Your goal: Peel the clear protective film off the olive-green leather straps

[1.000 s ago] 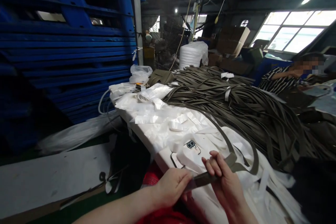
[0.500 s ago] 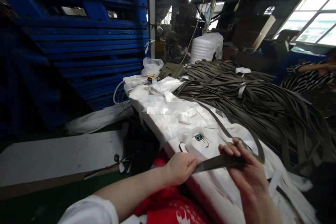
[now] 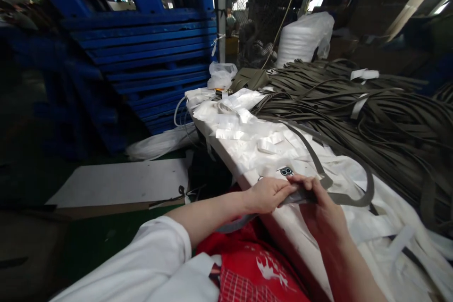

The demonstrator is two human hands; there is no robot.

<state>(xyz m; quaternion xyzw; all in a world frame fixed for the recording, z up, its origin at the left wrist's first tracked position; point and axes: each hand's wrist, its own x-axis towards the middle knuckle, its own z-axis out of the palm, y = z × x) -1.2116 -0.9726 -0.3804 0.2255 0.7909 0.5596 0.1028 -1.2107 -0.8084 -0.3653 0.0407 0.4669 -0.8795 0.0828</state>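
Note:
A dark olive webbing strap (image 3: 354,199) runs between my two hands and curves off to the right in loops. My left hand (image 3: 265,195) is closed, pinching the strap between thumb and fingers. Right beside it, my right hand (image 3: 323,214) is closed round the same strap, the fingertips of both hands almost touching. A length of strap also hangs below my left forearm, over the red apron (image 3: 262,264). Under the hands lies a white-covered table (image 3: 230,160) with a dark two-circle print on its cover.
A large heap of olive straps (image 3: 396,122) covers the table's right side. White paper-like strips (image 3: 271,141) lie scattered nearby. Behind stand a plastic-wrapped white roll (image 3: 300,40) and a metal pole (image 3: 221,19). Stacked blue pallets (image 3: 155,56) rise at left, with a white board (image 3: 120,181) low down.
My hands have come together along the strap, where a stretch of it showed between them before. The view has shifted, so the scene sits further right.

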